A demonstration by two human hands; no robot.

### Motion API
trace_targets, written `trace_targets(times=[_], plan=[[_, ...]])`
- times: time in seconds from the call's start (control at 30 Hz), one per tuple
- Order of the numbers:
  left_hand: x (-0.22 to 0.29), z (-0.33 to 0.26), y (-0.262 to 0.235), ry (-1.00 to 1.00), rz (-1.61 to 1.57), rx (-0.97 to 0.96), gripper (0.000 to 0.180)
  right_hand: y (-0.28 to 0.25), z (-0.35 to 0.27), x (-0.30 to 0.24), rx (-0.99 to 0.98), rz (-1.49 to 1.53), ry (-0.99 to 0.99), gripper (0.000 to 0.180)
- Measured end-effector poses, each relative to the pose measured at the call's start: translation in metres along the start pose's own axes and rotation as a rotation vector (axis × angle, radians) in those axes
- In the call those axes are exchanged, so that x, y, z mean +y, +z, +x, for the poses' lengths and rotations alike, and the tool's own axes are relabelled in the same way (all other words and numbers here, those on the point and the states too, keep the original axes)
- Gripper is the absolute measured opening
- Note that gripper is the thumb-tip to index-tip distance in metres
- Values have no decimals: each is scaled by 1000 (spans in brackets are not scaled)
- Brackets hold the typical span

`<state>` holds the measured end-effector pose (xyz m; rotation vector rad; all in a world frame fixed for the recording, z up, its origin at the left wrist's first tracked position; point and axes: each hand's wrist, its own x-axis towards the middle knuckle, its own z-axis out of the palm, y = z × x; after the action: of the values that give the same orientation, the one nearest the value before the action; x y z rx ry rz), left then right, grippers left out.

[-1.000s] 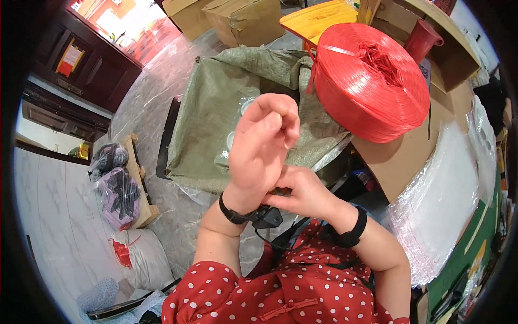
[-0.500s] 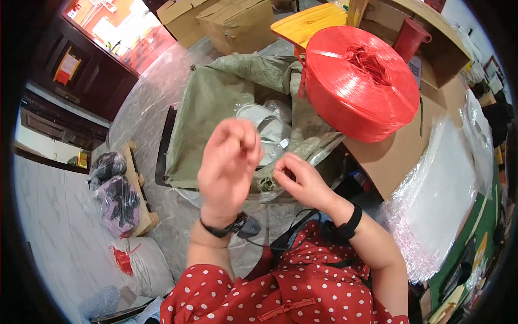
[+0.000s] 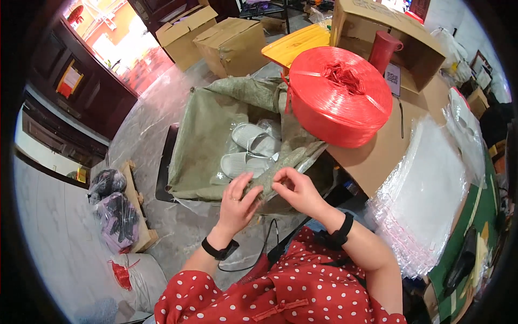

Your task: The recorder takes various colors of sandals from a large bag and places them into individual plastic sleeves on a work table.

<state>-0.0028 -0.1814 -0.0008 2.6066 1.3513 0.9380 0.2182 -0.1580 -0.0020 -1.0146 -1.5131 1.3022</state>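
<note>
My left hand [image 3: 237, 206] is at the near rim of a green woven sack [image 3: 208, 127], with its thumb apart from its loosely curled fingers. Close beside it, my right hand [image 3: 298, 193] pinches thumb and forefinger together at the same rim. Whatever lies in that pinch is too small to make out. The sack's mouth is spread wide with its edge folded over. Inside, a pair of light grey slippers [image 3: 251, 136] lies in clear plastic wrapping.
To the right, a large roll of red plastic twine [image 3: 340, 97] sits on a cardboard-topped table [image 3: 359, 167] with a red mug [image 3: 384, 51], a phone [image 3: 393, 78] and clear plastic bags [image 3: 418, 200]. Cardboard boxes [image 3: 231, 46] stand behind the sack. Wrapped bundles [image 3: 116, 221] lie on a pallet [image 3: 141, 208] at left.
My left hand has come down from above the sack to its near rim, its fingers spreading. The right hand stays pinched near the rim. The whole view has shifted, showing more of the slippers.
</note>
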Motion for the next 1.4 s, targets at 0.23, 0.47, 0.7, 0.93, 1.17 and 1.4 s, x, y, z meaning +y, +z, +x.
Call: trace_targets(times=[0.23,0.47,0.7,0.93,1.17,1.4], plan=[[10,11,-2,45,124,168,34,-3,-12,13,-64,95,718,38],[16,10,-6,-318,-247,97,26,0,-12,19,-154,654,581,29],[2,6,-9,-338,-354,-294,42,-2,-15,17,-128,566,534,28],[-25,19,-17,-350,-488,-759,27,13,-17,22,-45,464,145,18],[-18,26,-27,-722,-1117,-659,33,15,-23,14,20,-127,-110,15],[-25,36,-28,-776,-974,-941,31,31,-40,-13,131,-635,-191,38]])
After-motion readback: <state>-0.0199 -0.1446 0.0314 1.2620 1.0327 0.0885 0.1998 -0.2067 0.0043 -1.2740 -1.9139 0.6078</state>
